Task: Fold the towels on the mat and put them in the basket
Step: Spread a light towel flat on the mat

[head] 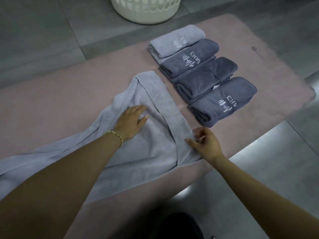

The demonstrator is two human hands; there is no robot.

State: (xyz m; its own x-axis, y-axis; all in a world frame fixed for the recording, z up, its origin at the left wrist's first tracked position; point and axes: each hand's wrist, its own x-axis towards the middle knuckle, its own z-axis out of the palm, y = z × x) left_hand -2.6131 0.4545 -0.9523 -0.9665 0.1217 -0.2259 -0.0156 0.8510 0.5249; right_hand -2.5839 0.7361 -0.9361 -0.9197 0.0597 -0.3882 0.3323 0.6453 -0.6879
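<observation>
left grip (pixel 133 119): flat, fingers straight, pinned light towel (pixel 151 140) for the fold
right grip (pixel 203 142): curled at the folded hem; a pinch, couldn't tell
light towel: on mat (pixel 69 94), half folded
folded towels (pixel 198 57): four rowed, staged near basket (pixel 146 12)

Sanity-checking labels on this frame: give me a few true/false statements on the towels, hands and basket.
1. Four folded towels lie on the mat. True.
2. All four are dark. False: the far towel is light grey; the other three are dark.
3. The left hand rests flat on the spread towel. True.
4. The basket stands on the mat. False: it stands on the floor beyond it.
</observation>
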